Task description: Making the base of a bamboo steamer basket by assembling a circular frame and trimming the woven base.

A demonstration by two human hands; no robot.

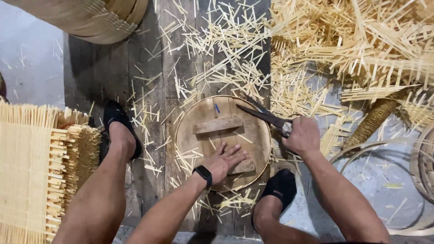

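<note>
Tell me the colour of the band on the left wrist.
Black: the wristband by the left hand, in the head view.

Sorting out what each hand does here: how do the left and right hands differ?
The left hand lies flat, fingers spread, on the round woven lid; the right hand is closed around dark shears at the lid's rim. Only the left wrist wears a black watch. Both are bare.
</note>
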